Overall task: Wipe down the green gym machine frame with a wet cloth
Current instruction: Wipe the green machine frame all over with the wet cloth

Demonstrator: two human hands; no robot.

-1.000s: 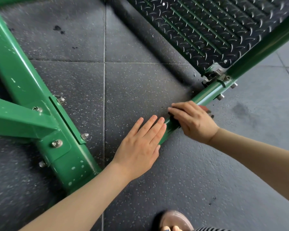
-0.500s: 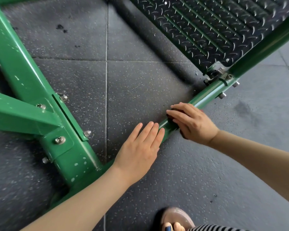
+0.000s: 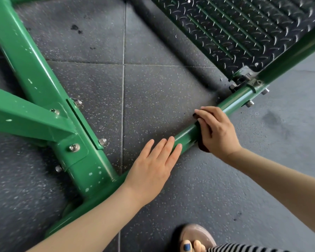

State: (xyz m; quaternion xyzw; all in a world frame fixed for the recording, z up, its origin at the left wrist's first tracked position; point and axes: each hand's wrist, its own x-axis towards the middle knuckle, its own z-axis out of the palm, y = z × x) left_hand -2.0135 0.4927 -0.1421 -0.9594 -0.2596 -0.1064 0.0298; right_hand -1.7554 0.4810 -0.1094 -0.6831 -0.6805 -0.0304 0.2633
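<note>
A green floor bar (image 3: 186,136) of the gym machine frame runs diagonally from lower left to upper right. My right hand (image 3: 216,131) grips a dark cloth (image 3: 202,146) wrapped over this bar; only small dark edges of the cloth show under the palm and fingertips. Flat on the same bar, just below and left of the right hand, lies my left hand (image 3: 153,166) with its fingers straight. A thick green upright post (image 3: 44,91) with a bolted bracket stands at the left.
A black diamond-plate footplate (image 3: 235,28) fills the upper right, bolted to the bar at a clamp (image 3: 251,84). Speckled rubber floor tiles (image 3: 153,99) lie all around. A foot in a sandal (image 3: 195,239) shows at the bottom edge.
My right hand with the cloth has slid up the bar toward the clamp. The left hand has stayed flat on the bar, and the gap between the two hands has widened.
</note>
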